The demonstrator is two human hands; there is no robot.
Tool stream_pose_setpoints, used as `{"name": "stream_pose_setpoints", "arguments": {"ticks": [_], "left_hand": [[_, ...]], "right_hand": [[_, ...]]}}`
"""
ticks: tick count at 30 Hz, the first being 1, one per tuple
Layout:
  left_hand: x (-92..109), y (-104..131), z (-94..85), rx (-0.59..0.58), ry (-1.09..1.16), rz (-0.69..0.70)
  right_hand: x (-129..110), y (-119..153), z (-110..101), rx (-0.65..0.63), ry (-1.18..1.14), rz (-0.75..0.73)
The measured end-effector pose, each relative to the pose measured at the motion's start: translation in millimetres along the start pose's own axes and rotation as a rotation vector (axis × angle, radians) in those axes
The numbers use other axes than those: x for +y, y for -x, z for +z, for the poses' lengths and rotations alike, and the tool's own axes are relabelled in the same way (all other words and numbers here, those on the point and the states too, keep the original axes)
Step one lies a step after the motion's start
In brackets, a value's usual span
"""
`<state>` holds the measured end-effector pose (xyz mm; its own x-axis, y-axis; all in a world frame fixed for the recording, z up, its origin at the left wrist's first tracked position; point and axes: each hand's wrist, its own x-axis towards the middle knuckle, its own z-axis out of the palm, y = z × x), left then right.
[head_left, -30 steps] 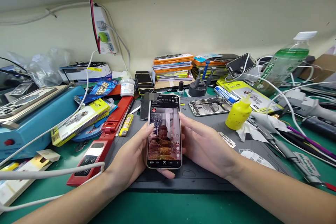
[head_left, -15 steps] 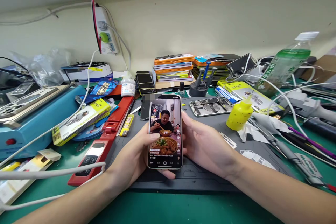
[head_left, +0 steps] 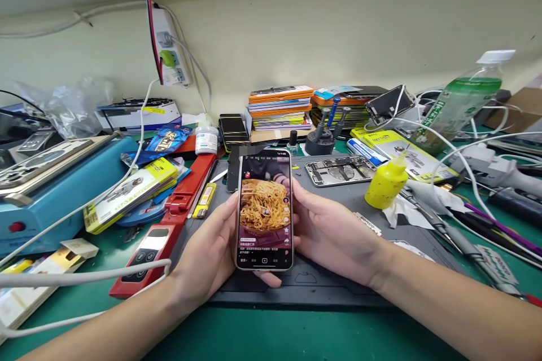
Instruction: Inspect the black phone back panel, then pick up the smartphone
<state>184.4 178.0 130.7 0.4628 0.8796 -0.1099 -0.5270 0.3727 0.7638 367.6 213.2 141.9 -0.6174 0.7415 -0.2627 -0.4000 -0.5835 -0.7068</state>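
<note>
A smartphone (head_left: 265,208) is held upright above a dark grey work mat (head_left: 330,287), its lit screen showing a video of noodles. My left hand (head_left: 214,242) grips its left edge, the thumb along the side. Around the right edge my right hand (head_left: 328,225) is closed, and fingertips show under the phone's lower end. Most fingers are hidden behind the phone. Beyond my right hand lies an opened phone body (head_left: 341,171) with its inner parts visible. A yellow squeeze bottle (head_left: 386,183) stands right of it.
On the left are a blue machine (head_left: 55,203), a red tool (head_left: 148,259) and yellow boxes (head_left: 131,194). Stacked boxes (head_left: 280,108) and a screwdriver holder (head_left: 320,140) stand at the back. To the right are a green-labelled drink bottle (head_left: 461,104), cables and soldering handles.
The picture on the phone has switched from a person eating to a close view of noodles. My left thumb has moved off the screen to the phone's left side.
</note>
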Motion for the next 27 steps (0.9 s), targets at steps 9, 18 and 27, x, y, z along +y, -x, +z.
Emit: {"name": "stream_pose_setpoints", "arguments": {"ticks": [9, 18, 27], "left_hand": [[0.1, -2.2, 2.6, 0.006, -0.028, 0.012], [-0.5, -4.9, 2.1, -0.033, -0.059, 0.002], [0.3, -3.9, 2.9, -0.035, -0.039, -0.008]], "right_hand": [[0.1, -0.2, -1.6, -0.017, -0.061, 0.008], [2.5, -0.1, 0.8, 0.005, -0.056, 0.006], [1.3, -0.7, 0.5, 0.017, -0.064, 0.024]]}}
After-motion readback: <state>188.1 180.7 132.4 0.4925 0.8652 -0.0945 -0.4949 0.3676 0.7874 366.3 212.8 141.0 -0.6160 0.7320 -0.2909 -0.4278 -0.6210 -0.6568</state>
